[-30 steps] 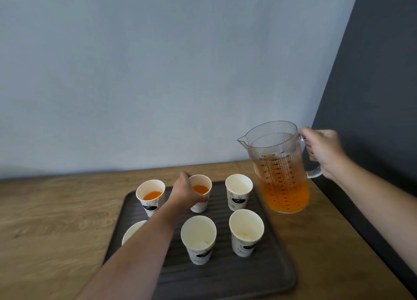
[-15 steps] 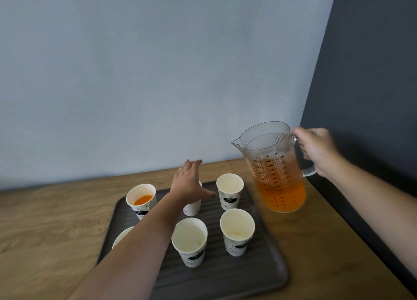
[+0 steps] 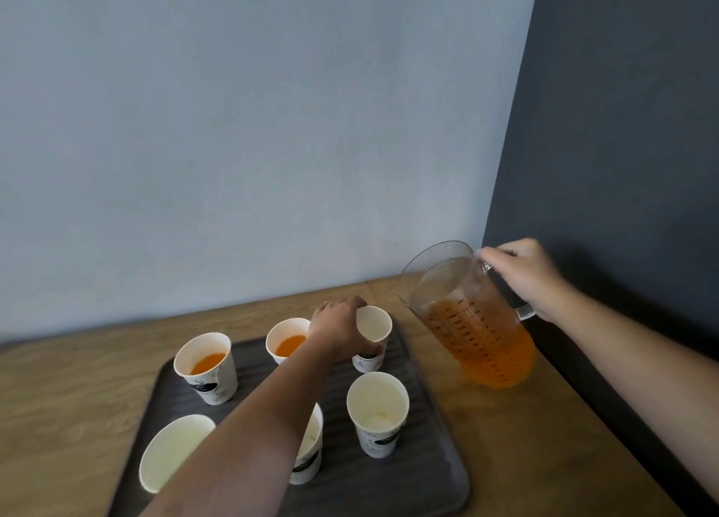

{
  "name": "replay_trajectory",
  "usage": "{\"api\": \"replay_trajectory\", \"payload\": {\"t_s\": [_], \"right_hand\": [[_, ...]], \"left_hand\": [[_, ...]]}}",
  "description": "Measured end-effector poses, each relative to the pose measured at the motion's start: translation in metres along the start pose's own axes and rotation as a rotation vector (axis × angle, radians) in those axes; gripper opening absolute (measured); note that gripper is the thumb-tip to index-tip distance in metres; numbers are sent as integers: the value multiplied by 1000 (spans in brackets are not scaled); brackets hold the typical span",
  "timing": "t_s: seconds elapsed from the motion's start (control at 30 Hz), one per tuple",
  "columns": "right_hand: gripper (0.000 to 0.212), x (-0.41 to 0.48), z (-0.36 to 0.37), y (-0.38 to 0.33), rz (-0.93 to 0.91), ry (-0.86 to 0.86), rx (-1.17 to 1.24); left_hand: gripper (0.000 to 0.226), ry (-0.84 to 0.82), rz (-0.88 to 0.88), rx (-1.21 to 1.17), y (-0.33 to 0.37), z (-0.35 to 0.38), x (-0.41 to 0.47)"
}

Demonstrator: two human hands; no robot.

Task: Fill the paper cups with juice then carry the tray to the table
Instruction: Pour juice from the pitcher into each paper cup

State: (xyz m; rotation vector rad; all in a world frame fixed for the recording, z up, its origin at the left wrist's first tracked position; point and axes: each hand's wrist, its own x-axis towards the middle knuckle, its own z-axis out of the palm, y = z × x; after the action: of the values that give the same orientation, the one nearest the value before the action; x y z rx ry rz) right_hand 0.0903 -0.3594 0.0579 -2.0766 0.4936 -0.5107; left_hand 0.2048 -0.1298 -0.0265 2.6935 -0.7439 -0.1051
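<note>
On the left of the dark tray [image 3: 428,477], two back-row cups already hold juice, the far-left cup [image 3: 206,368] and the middle cup [image 3: 286,341]; the front-left cup [image 3: 171,450] looks empty and sits right beside the left forearm, which crosses low over the front-middle cup [image 3: 311,450], so I reckon a careless pull of that arm could knock either one over; moving right, the left hand [image 3: 338,329] wraps fingers and thumb round the back-right cup [image 3: 373,329], gripping its left side just below the rim while the cup stands on the tray; paper that thin may buckle if squeezed, and a bent rim makes a poorer target; the front-right cup [image 3: 377,411] stands just in front, apart from the hand; further right, the clear jug [image 3: 474,322] hangs over the wooden counter [image 3: 525,458], tilted, its spout pointing at the held cup, near it but not above it as far as I can tell; the right hand [image 3: 521,275] is closed round the handle; with that much juice, a quick tip could gush past the small mouth, wetting the fingers or the tray.
</note>
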Motion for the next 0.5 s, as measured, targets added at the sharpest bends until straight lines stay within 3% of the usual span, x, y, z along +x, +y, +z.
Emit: {"api": "replay_trajectory", "payload": {"t_s": [0.13,0.5], "right_hand": [[51,8,5,5,-48,-40,-87],[46,18,20,-1,-170,-80,-288]], "left_hand": [[74,20,-8,-62,0,1,0],[83,12,0,-70,-6,4,-2]]}}
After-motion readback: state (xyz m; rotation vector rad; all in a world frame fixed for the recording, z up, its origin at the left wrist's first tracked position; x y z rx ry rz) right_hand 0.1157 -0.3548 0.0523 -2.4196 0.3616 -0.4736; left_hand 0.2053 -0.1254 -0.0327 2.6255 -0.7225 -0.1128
